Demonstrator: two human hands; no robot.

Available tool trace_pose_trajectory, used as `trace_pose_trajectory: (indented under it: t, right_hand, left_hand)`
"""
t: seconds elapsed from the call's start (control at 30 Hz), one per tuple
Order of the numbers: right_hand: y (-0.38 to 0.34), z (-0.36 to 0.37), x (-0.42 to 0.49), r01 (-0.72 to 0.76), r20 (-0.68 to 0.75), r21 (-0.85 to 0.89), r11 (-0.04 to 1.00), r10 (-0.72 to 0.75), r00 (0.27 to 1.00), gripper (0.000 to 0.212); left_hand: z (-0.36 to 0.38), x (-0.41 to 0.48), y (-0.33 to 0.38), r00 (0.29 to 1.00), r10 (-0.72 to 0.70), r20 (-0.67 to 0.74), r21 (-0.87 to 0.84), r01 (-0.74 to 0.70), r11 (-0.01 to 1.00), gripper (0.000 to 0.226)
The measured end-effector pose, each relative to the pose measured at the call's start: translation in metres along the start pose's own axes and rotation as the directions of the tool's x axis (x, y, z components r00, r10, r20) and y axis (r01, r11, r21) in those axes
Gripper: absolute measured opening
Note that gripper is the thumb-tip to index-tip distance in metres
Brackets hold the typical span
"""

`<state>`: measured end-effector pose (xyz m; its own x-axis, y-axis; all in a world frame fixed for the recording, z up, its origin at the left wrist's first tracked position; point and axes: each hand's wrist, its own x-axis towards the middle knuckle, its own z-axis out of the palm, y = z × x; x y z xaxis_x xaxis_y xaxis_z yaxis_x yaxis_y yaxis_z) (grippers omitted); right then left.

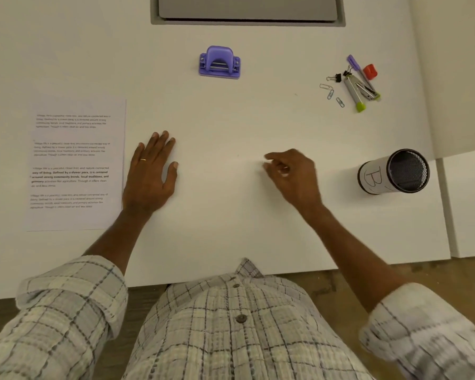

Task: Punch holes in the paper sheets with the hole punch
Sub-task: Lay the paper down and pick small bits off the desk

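Note:
A purple hole punch (219, 62) stands on the white table (231, 119) at the far middle, apart from both hands. Printed paper sheets (76, 165) lie flat at the left. My left hand (151, 174) rests flat on the table just right of the sheets, fingers straight, its heel at the paper's right edge. My right hand (291, 176) hovers over the bare middle of the table with fingers loosely curled and nothing held.
At the far right lie a stapler (358, 91), a purple pen (354, 63), a red small object (370, 71), binder clips (337, 76) and paper clips (330, 93). A black mesh cup (395, 172) labelled B lies tipped at the right. A grey recessed panel (247, 9) sits at the back.

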<state>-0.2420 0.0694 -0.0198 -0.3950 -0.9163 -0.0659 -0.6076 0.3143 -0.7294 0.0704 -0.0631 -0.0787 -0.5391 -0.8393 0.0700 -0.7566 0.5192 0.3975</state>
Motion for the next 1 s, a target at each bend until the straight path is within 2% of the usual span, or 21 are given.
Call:
trace_pose_trajectory:
  t: [0.1,0.2,0.27,0.43,0.73,1.0]
  right_hand:
    - [-0.009,0.036,0.012,0.062,0.056,-0.096,0.993,-0.057,0.997,0.020]
    - [-0.015,0.043,0.022,0.081,0.037,-0.131,0.988,-0.077,0.996,0.016]
    - [-0.025,0.055,0.031,0.123,0.103,-0.150,0.981,-0.108,0.989,0.013]
    - [-0.022,0.051,0.036,0.109,0.079,-0.203,0.973,-0.095,0.992,0.012]
    - [-0.021,0.049,0.039,0.109,0.089,-0.148,0.983,-0.096,0.991,0.011]
    - [-0.020,0.049,0.046,0.209,0.153,-0.211,0.955,-0.180,0.972,0.010]
  left_hand:
    - [0.001,0.002,-0.001,1.000,0.001,-0.001,-0.001,-0.001,1.000,0.057]
    - [0.002,0.005,0.002,1.000,0.025,-0.008,-0.002,-0.025,1.000,0.056]
    - [0.000,-0.001,-0.009,0.999,-0.023,-0.041,-0.011,0.022,1.000,0.056]
    - [0.004,0.001,-0.001,1.000,0.008,-0.030,-0.019,-0.008,1.000,0.056]
    - [0.002,0.000,-0.001,1.000,-0.012,-0.018,-0.021,0.012,1.000,0.057]
    - [0.002,0.000,-0.001,1.000,-0.008,-0.017,-0.019,0.008,1.000,0.056]
